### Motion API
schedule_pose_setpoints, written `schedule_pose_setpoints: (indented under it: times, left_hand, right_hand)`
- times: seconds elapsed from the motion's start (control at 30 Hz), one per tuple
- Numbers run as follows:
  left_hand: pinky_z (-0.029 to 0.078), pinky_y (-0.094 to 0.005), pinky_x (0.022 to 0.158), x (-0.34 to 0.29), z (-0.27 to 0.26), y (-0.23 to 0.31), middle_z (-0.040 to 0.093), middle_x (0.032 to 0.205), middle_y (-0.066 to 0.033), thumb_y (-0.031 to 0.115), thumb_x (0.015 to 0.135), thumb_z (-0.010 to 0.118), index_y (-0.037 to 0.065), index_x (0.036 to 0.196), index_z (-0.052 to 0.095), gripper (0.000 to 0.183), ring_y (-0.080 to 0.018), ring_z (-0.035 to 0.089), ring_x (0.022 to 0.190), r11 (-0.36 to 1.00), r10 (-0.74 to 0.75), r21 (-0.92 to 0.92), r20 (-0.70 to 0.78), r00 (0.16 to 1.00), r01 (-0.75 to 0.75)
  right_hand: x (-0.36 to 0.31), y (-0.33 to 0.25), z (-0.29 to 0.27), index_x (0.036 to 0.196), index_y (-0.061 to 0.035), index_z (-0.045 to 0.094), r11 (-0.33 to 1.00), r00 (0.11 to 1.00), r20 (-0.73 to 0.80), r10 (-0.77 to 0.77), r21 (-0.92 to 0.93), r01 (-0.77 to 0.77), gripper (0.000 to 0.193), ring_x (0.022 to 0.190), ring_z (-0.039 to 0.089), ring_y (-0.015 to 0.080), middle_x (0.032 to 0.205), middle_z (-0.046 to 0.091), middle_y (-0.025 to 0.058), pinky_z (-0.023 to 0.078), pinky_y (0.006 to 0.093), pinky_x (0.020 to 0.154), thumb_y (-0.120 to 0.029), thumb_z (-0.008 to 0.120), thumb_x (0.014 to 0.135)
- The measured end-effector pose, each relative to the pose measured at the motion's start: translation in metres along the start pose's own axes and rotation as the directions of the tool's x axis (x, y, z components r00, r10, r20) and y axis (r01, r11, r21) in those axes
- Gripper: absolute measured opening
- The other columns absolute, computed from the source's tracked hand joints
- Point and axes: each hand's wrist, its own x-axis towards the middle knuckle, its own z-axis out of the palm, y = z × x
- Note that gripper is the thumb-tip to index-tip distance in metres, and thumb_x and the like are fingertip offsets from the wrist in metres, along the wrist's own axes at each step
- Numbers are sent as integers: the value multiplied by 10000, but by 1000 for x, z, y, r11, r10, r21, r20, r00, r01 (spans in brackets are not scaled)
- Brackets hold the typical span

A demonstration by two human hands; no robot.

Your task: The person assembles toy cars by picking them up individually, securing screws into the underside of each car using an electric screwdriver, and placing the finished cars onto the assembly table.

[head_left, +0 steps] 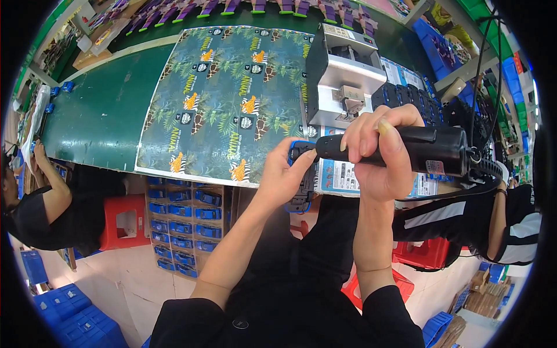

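Toy car part (304,188), black with blue edging: where is it?

Straight ahead of the wearer, just past the near table edge. The left hand (283,177) pinches it between thumb and fingers.

And the right hand (386,148)?

Just beside, at three o'clock from the left. Its fingers and thumb curl around a black barrel-shaped power tool (432,149), whose nose points to nine o'clock and meets the upper end of the part. I cannot tell whether the tip is inside it; the left thumb is in the way.

What lies around them, taking the clock from the hands?

A blue-and-white printed sheet (339,174) is right under the tool. A silver machine (348,75) stands at half past twelve, black parts (406,101) sit in rows between one and two, and a big jungle-patterned sheet (226,98) spreads at ten.

Farther out?

Rows of small blue toy cars (208,231) are at eight, below table level, with a red stool (125,223) beyond them. A person in black (43,214) sits at nine, and another person's striped sleeve (519,232) shows between three and four. Farthest, a line of purple-and-green items (229,7) runs across eleven.
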Motion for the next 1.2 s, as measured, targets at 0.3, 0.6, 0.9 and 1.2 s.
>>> schedule_pose_setpoints:
  times: [0.3,0.6,0.9,1.2]
  left_hand:
    - [498,-273,672,-3,0,-7,646,845,-50,136,935,641,-30,1069,590,220,-78,579,763,997,4,-71,2,1000,-4]
    - [498,-282,680,-3,-2,-11,637,841,-57,124,923,639,-31,1078,579,227,-89,580,760,985,157,79,-18,987,-155]
    - [500,-276,706,-4,0,-2,641,869,-52,71,887,676,-21,1084,575,240,-91,590,799,982,123,143,2,992,-122]
    - [499,-269,729,0,-8,3,656,910,-45,66,865,705,3,1133,552,315,-80,594,822,998,-34,-40,134,990,40]
  right_hand:
    - [-8,15,3,843,-27,494,996,998,-42,49,72,-46,176,542,534,131,663,553,79,469,280,548,-78,661,861]
    - [-3,15,3,862,-31,480,986,983,171,71,-159,-43,210,516,508,145,669,531,80,455,306,540,-87,679,823]
    - [-6,12,-8,908,-31,477,998,993,100,58,15,-60,208,530,490,139,677,515,64,444,292,556,-148,636,844]
    - [-11,0,-3,962,-23,520,994,992,124,23,105,-36,292,557,509,143,691,527,50,450,293,556,-229,695,851]
